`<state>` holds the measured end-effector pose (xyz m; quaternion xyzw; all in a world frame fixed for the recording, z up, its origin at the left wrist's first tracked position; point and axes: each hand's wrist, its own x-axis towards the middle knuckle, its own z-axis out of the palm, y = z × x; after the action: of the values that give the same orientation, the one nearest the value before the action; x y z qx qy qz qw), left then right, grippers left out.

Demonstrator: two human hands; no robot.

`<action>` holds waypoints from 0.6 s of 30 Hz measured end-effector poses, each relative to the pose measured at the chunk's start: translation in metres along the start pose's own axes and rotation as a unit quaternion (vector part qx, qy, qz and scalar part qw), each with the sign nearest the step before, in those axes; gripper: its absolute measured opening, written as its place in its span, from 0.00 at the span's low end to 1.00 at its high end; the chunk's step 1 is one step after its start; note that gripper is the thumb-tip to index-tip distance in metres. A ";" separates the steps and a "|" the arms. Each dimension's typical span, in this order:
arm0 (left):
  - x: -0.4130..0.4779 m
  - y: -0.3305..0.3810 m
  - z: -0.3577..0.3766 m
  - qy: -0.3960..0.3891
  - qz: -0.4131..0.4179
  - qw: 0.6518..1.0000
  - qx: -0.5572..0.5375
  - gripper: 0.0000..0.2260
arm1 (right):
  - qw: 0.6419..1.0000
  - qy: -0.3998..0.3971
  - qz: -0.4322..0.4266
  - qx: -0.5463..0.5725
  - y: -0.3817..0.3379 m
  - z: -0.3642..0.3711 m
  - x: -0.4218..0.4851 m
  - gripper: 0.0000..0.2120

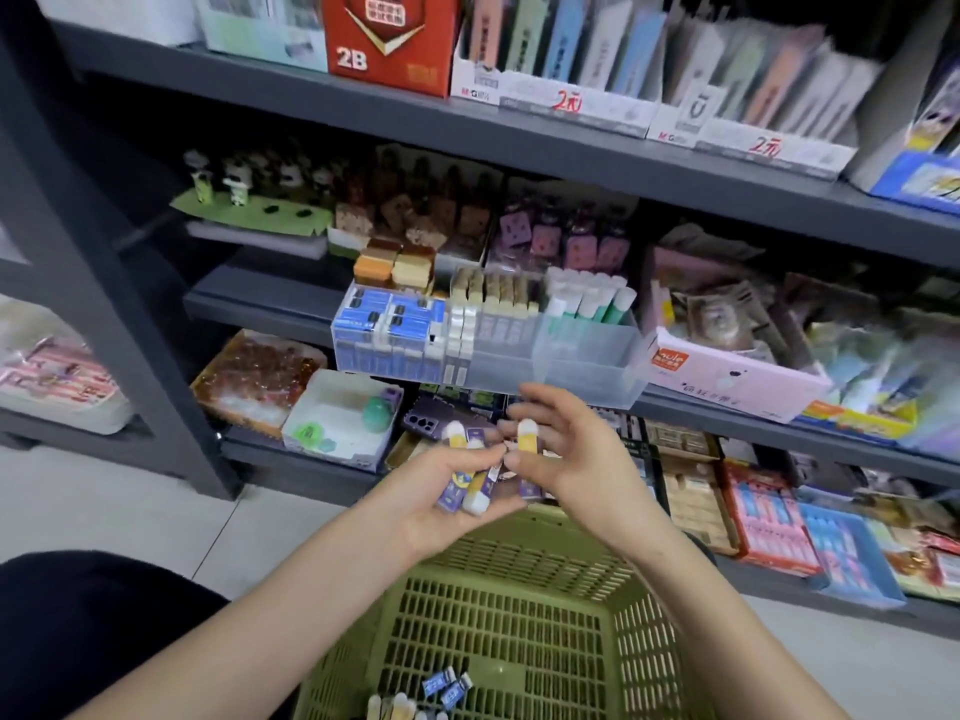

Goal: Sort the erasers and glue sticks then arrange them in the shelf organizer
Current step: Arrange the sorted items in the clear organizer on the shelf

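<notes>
My left hand (pixel 441 491) holds a bunch of small erasers (pixel 470 485) with yellow and purple sleeves, fingers curled under them. My right hand (pixel 566 449) pinches one yellow-sleeved eraser (pixel 526 436) upright beside that bunch. Both hands hover above a green plastic basket (pixel 519 615). A few blue erasers (pixel 448 685) and some pale sticks (pixel 392 708) lie on its floor. Just beyond my hands, on the middle shelf, stands the clear shelf organizer (pixel 587 356). It holds blue erasers (pixel 387 319) on the left, white and tan erasers in the middle, and green-and-white glue sticks (pixel 589 298) on the right.
Dark grey shelving (pixel 519 137) runs across the view, packed with stationery boxes. A pink box (pixel 727 376) sits right of the organizer, and a white box (pixel 337 423) with green items lies below left. Pale tiled floor (pixel 130 501) lies at left.
</notes>
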<state>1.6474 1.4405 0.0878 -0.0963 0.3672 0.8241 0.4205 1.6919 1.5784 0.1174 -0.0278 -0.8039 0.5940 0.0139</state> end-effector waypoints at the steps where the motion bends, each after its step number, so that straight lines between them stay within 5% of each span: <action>1: -0.001 0.004 0.003 -0.002 0.005 1.000 0.010 0.12 | 1.000 0.002 -0.005 0.021 -0.001 -0.001 0.001 0.27; 7: -0.003 0.024 0.018 -0.011 -0.003 0.999 0.052 0.02 | 0.999 -0.003 -0.035 0.006 -0.013 -0.004 0.006 0.21; 14: 0.004 0.022 0.025 -0.013 0.001 1.000 0.027 0.09 | 0.989 0.121 -0.047 0.065 -0.021 0.002 0.021 0.15; 18: 0.007 0.035 0.025 0.007 0.040 0.998 0.054 0.08 | 0.996 0.071 -0.045 -0.002 -0.020 -0.015 0.028 0.13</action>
<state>1.6198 1.4488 0.1208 -0.0647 0.4176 0.8188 0.3887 1.6640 1.5882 0.1409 -0.0339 -0.8025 0.5876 0.0979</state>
